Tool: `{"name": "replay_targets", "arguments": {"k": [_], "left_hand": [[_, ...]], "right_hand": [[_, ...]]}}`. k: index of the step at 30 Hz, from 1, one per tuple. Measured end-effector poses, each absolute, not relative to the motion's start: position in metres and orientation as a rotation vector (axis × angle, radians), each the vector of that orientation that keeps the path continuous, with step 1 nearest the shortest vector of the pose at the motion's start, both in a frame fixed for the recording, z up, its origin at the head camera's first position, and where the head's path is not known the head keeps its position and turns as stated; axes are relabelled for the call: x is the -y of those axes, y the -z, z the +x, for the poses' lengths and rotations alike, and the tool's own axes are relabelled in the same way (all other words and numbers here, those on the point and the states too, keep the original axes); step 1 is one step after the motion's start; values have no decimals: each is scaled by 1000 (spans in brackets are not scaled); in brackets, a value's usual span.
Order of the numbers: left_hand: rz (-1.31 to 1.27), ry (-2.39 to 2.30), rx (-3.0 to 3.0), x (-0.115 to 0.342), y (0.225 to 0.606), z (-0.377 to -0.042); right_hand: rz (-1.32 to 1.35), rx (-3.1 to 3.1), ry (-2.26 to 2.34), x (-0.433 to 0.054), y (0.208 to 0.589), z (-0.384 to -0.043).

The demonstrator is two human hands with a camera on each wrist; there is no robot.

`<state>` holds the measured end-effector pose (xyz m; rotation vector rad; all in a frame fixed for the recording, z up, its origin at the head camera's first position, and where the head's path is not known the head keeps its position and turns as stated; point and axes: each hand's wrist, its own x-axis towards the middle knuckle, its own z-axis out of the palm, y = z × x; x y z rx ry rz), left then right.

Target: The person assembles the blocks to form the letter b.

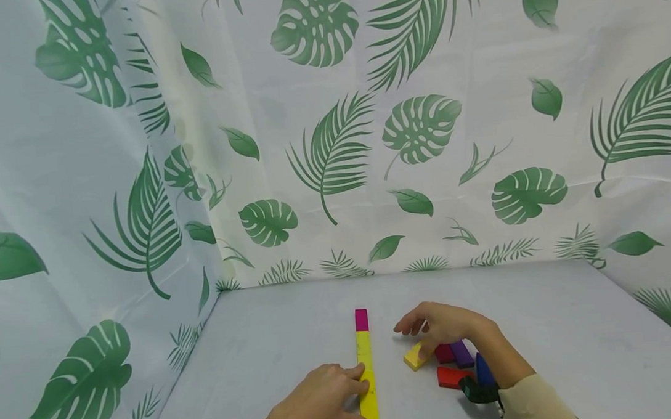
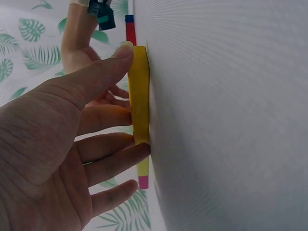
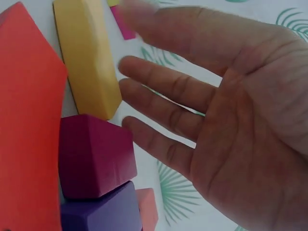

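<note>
A row on the table has a magenta block (image 1: 361, 319) at its far end, then a pale yellow block (image 1: 363, 345), then a bright yellow block (image 1: 370, 408). My left hand (image 1: 325, 398) holds the bright yellow block (image 2: 140, 91), thumb near its close end and fingertips along its side and far end. My right hand (image 1: 447, 323) is over a loose yellow block (image 1: 413, 359), the thumb overlapping it and the other fingers reaching past. In the right wrist view the fingers (image 3: 168, 86) are spread beside that yellow block (image 3: 86, 57), not wrapped around it.
Close to the right hand lie a dark magenta block (image 1: 444, 353), a purple block (image 1: 462, 355), a red block (image 1: 451, 377) and a blue block (image 1: 483, 371). Leaf-printed cloth (image 1: 336, 234) walls in the table (image 1: 295, 322) at the back and sides.
</note>
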<state>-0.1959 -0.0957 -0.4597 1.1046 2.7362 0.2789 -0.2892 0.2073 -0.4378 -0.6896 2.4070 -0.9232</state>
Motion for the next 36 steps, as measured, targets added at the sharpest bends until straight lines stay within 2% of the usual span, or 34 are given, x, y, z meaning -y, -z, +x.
{"name": "replay_targets", "arguments": {"k": [14,36], "left_hand": [[1106,-278,-2742,95,460,-195],[1083,-284,-2726,96,460,-196]], "right_hand": [[-647,-2417,884,-203,445,-288],[-946,-2783,890,-194,468,-300]]}}
